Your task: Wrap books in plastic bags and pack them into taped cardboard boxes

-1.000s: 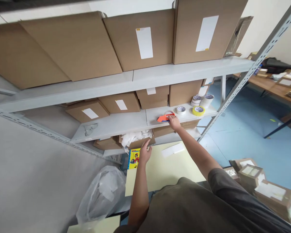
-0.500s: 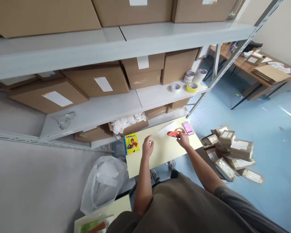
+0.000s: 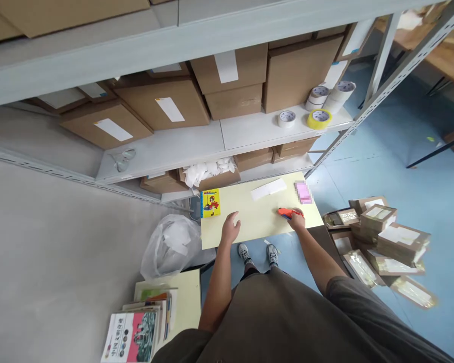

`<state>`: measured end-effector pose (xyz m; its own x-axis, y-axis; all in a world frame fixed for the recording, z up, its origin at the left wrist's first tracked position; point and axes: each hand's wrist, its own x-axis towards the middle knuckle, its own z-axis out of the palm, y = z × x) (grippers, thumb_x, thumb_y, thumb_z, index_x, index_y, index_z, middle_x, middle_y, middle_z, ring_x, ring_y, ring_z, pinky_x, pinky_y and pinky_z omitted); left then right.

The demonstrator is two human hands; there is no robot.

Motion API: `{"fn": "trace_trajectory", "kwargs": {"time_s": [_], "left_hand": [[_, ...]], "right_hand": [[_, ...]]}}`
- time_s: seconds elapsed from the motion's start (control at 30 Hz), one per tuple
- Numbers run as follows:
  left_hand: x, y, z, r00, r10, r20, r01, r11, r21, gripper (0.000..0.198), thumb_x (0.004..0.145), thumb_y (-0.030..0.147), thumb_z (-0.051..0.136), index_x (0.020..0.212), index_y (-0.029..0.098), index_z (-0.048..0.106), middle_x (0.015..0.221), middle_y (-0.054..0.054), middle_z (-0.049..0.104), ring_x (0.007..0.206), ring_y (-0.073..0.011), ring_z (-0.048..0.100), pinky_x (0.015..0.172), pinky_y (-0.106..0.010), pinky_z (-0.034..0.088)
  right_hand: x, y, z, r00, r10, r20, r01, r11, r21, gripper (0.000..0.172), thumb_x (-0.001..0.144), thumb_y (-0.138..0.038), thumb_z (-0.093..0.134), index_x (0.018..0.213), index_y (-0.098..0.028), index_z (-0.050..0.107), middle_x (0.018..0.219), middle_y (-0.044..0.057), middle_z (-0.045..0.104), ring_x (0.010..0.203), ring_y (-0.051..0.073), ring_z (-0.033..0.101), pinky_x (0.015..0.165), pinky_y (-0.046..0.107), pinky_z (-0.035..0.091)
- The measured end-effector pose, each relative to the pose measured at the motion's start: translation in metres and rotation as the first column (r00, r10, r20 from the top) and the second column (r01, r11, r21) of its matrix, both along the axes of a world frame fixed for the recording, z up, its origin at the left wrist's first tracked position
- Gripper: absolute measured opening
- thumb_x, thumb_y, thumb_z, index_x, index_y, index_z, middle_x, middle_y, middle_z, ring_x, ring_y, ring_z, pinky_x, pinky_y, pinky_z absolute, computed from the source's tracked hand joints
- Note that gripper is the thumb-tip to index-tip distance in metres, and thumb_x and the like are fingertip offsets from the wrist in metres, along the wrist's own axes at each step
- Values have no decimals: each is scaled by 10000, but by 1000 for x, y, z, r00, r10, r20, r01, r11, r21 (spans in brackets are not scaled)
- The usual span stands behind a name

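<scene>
My right hand point(image 3: 297, 221) is closed around an orange-and-blue hand tool point(image 3: 285, 213), whose exact kind I cannot make out. It is over the right part of the pale yellow table point(image 3: 249, 222). My left hand point(image 3: 230, 229), fingers apart and holding nothing, is over the table's front left part. A yellow picture book point(image 3: 211, 203) with a blue spine lies beyond it at the left end. Toward the back lies a white strip of paper point(image 3: 268, 188). At the right end is a pink item point(image 3: 303, 192), partly blurred.
Shelving point(image 3: 166, 151) with cardboard boxes rises behind the table; tape rolls point(image 3: 319, 119) stand on it. Packed parcels point(image 3: 388, 242) are heaped on the floor at right. A clear plastic bag point(image 3: 170, 247) and a stack of books point(image 3: 132, 335) are at left.
The view has shifted, bringing the book stack into sight. My right hand has drawn the tool back toward me, away from the white paper. My left hand stays open.
</scene>
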<state>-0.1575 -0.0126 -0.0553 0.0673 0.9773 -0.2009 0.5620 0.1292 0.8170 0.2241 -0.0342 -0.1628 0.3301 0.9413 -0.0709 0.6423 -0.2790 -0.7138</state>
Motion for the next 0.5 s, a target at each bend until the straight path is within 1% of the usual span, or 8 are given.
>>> {"fn": "trace_trajectory", "kwargs": {"time_s": [0.07, 0.1, 0.17, 0.27, 0.33, 0.4, 0.5], "left_hand": [[8, -4, -1, 1000, 4, -9, -4, 1000, 2, 496, 944, 206, 624, 1433, 272, 671, 1500, -108, 642, 1374, -275, 617, 1125, -458, 552], [13, -5, -1, 1000, 5, -4, -5, 1000, 4, 496, 939, 210, 634, 1429, 273, 676, 1498, -106, 646, 1377, -276, 618, 1124, -457, 554], [21, -6, 1, 1000, 12, 14, -12, 1000, 1, 487, 933, 224, 655, 1417, 266, 687, 1490, -110, 657, 1366, -278, 630, 1100, -447, 571], [29, -12, 6, 998, 62, 33, -61, 998, -18, 462, 940, 244, 668, 1400, 245, 702, 1475, -122, 674, 1352, -284, 644, 1052, -425, 598], [30, -21, 10, 992, 121, 37, -120, 993, -21, 459, 943, 254, 678, 1401, 243, 705, 1474, -124, 679, 1352, -289, 647, 1034, -416, 607], [24, -35, 14, 980, 194, 48, -193, 981, -16, 480, 940, 262, 693, 1420, 251, 697, 1481, -120, 677, 1355, -290, 646, 1037, -409, 606], [3, -65, 19, 948, 311, 66, -310, 950, -23, 514, 938, 259, 696, 1451, 261, 680, 1495, -108, 672, 1340, -282, 656, 1039, -396, 605]], "right_hand": [[1, 3, 7, 999, 2, 38, 2, 995, -102, 168, 745, -265, 788, 899, -216, 739, 968, 142, 788, 1062, 378, 743, 983, 520, 558], [0, 6, 12, 998, 11, 58, -3, 989, -149, 214, 737, -259, 784, 943, -213, 753, 988, 138, 794, 1087, 372, 740, 980, 505, 566], [-5, 13, 24, 997, 40, 61, -29, 984, -177, 341, 773, -272, 747, 1105, -196, 765, 1113, 153, 797, 1174, 361, 719, 996, 476, 570], [-19, 23, 41, 995, 93, -41, -96, 990, -104, 492, 868, -325, 664, 1336, -180, 706, 1292, 172, 760, 1208, 340, 712, 1019, 473, 573], [-31, 31, 51, 981, 147, -130, -152, 988, -34, 545, 905, -376, 630, 1419, -197, 663, 1354, 163, 739, 1197, 331, 716, 1024, 490, 579], [-45, 42, 58, 955, 220, -198, -216, 976, 38, 585, 927, -429, 610, 1468, -207, 630, 1420, 161, 707, 1242, 335, 695, 1049, 514, 571], [-72, 63, 63, 909, 340, -242, -327, 940, 94, 625, 952, -470, 570, 1519, -207, 587, 1525, 166, 637, 1349, 343, 633, 1089, 537, 550]]}}
